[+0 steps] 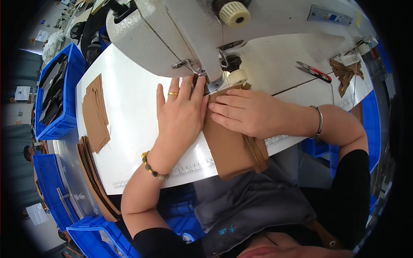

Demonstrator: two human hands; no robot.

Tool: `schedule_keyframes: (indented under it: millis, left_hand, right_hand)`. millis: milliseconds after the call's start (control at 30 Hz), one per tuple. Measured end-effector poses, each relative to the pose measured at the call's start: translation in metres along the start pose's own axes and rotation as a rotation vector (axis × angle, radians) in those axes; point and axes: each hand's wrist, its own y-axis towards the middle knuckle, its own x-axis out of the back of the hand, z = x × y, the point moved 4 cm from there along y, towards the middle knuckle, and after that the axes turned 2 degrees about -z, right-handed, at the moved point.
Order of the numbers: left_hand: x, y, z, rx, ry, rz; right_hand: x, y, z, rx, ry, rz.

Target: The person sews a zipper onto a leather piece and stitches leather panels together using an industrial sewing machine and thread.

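A white sewing machine [159, 38] stands over the table, its needle area just beyond my fingertips. My left hand [181, 103] lies flat with fingers stretched toward the presser foot [201, 74]. Beside it, my right hand [247, 112] rests flat on a stack of brown fabric pieces [230, 148], fingers pointing left. That fabric reaches from the presser foot area to the table's near edge and hangs slightly over it. Whatever lies right under the left fingertips is hidden.
Cut brown pieces [95, 114] lie at the table's left; longer brown strips [92, 172] hang at its left edge. Red-and-black thread snips [316, 72] and a brown scrap [345, 75] lie at the right. A blue crate [71, 101] holds dark pieces.
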Motion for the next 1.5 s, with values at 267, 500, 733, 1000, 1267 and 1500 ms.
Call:
schedule_keyframes:
  millis: [267,500,733,1000,1267,1500]
  left_hand:
    - [-0.017,0.021,0.032,0.072,-0.1,0.118]
    - [0.008,-0.016,0.033,0.389,-0.829,0.146]
    - [0.011,-0.023,0.024,0.591,-1.415,0.801]
    - [0.011,-0.023,0.032,0.802,-1.714,0.519]
    - [0.009,-0.03,0.021,0.537,-1.458,0.719]
    - [0.014,-0.026,-0.006,0.078,-0.584,0.078]
  right_hand:
    - [-0.002,-0.004,-0.013,-0.016,-0.02,-0.038]
    - [0.002,0.0,-0.023,-0.084,-0.011,-0.075]
    - [0.0,0.003,-0.02,-0.163,-0.052,-0.087]
    - [0.001,0.002,-0.021,-0.185,-0.034,-0.052]
    - [0.0,0.001,-0.021,-0.18,-0.035,-0.047]
    - [0.002,0.004,-0.021,-0.17,-0.016,-0.053]
